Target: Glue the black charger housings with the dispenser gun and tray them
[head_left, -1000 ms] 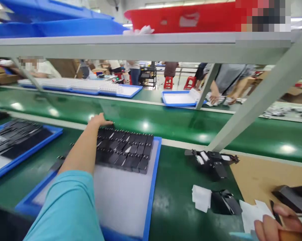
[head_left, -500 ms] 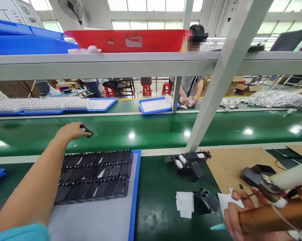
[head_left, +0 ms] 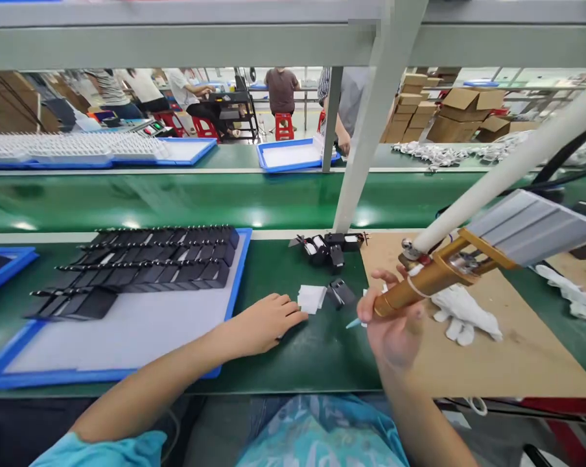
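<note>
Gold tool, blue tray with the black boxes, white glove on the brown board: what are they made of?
The gold tool looks like metal: smooth, satin shine. The blue tray is probably plastic: smooth rim, even colour. The white glove seems to be matt cloth: it lies limp and wrinkled.

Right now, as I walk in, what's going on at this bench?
One person is working bare-handed at a green table. The right hand holds a bronze-coloured tool. The left hand is beside some white slips; I can't tell whether it holds anything. A loose black piece lies next to the slips. To the left, a blue-rimmed tray holds rows of black parts.
</note>
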`<state>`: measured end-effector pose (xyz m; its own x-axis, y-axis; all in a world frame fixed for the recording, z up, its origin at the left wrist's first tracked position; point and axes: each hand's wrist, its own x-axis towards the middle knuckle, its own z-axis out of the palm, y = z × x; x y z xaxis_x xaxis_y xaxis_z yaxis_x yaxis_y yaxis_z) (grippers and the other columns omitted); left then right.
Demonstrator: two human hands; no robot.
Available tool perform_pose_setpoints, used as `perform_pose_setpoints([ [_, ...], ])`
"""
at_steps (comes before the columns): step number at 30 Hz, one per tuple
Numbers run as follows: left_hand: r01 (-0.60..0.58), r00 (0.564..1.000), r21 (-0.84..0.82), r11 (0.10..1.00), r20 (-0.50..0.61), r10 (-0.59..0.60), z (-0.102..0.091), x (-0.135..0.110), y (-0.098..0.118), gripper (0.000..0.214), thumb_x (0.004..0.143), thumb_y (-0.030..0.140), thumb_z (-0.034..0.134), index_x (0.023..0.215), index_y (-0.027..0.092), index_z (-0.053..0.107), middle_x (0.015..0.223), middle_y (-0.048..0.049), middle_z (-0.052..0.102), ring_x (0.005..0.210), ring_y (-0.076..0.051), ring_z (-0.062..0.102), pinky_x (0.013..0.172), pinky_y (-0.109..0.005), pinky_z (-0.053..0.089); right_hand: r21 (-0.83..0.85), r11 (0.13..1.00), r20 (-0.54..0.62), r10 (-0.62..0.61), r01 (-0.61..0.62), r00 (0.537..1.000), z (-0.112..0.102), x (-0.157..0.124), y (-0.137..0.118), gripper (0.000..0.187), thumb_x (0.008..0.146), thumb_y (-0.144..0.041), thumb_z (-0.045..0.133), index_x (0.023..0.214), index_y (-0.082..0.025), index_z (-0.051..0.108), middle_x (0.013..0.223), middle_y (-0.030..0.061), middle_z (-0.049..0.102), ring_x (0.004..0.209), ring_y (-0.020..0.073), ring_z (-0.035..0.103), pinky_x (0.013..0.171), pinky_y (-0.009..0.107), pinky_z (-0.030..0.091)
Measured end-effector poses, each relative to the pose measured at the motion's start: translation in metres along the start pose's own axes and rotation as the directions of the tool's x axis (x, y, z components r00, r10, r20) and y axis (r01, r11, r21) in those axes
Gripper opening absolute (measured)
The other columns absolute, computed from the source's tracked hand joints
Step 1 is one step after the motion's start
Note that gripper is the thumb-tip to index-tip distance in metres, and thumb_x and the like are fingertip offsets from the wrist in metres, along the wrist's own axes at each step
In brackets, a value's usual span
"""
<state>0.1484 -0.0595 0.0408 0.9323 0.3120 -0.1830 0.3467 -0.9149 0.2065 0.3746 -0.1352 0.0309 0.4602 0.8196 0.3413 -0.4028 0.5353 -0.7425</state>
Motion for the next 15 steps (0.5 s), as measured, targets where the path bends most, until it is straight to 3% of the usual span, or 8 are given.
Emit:
perform_pose_setpoints([
  [2,0.006,0.997,-0.128,0.992,-0.080,-0.016,0.008,-0.001,0.000,0.075,0.073,0.013,0.073,0.141,0.026,0.043,0.137,-0.0091,0.055,0.130,-0.028,0.047,0.109,-0.044,0.039,0.001,1.000,0.013,0.006,-0.006,1.000,-0.005,-0.002,-0.001,0.038,0.085,-0.057,0.056,0.114,-0.033,0.053,0.109,0.0006,0.059,0.047,0.0064,0.054,0.042,0.026,0.043],
  [4,0.125,0.962,-0.291,0.948,-0.197,-0.187,0.017,-0.006,0.003,0.085,0.074,0.026,0.076,0.148,0.030,0.033,0.153,-0.0104,0.038,0.142,-0.030,0.033,0.115,-0.047,0.034,0.000,1.000,0.024,0.006,-0.006,1.000,-0.008,-0.003,-0.003,0.038,0.085,-0.057,0.056,0.113,-0.032,0.052,0.108,0.0005,0.059,0.046,0.0065,0.054,0.041,0.026,0.042],
  [6,0.265,0.865,-0.479,0.837,-0.266,-0.426,0.030,-0.012,0.010,0.091,0.076,0.038,0.076,0.151,0.032,0.024,0.157,-0.0114,0.031,0.141,-0.030,0.036,0.112,-0.047,0.040,0.006,1.000,0.042,0.009,-0.010,0.999,-0.011,-0.004,-0.004,0.038,0.085,-0.058,0.056,0.110,-0.030,0.053,0.108,0.0008,0.059,0.046,0.0067,0.055,0.040,0.026,0.041],
  [8,0.315,0.755,-0.657,0.685,-0.264,-0.601,0.047,-0.013,0.018,0.084,0.080,0.042,0.071,0.150,0.031,0.026,0.148,-0.0111,0.045,0.132,-0.026,0.050,0.106,-0.044,0.047,0.022,1.000,0.059,0.020,-0.021,0.998,-0.012,-0.004,-0.006,0.037,0.084,-0.058,0.057,0.107,-0.029,0.053,0.108,0.0009,0.059,0.046,0.0068,0.056,0.040,0.025,0.041],
  [12,0.178,0.583,-0.882,0.437,-0.263,-0.769,0.081,-0.003,0.026,0.054,0.088,0.042,0.062,0.137,0.025,0.046,0.122,-0.0096,0.067,0.117,-0.022,0.063,0.101,-0.041,0.051,0.020,0.999,0.069,0.046,-0.048,0.997,-0.009,-0.001,-0.008,0.038,0.085,-0.059,0.056,0.106,-0.029,0.053,0.105,0.0013,0.062,0.047,0.0087,0.058,0.042,0.027,0.044],
  [15,0.092,0.438,-0.891,0.444,-0.364,-0.822,0.096,0.006,0.032,0.033,0.090,0.041,0.058,0.115,0.020,0.063,0.126,-0.0122,0.066,0.120,-0.025,0.062,0.099,-0.041,0.053,0.003,0.999,0.065,0.048,-0.048,0.997,-0.002,0.001,-0.007,0.041,0.086,-0.061,0.052,0.109,-0.028,0.055,0.103,0.0029,0.064,0.053,0.0124,0.064,0.048,0.030,0.049],
])
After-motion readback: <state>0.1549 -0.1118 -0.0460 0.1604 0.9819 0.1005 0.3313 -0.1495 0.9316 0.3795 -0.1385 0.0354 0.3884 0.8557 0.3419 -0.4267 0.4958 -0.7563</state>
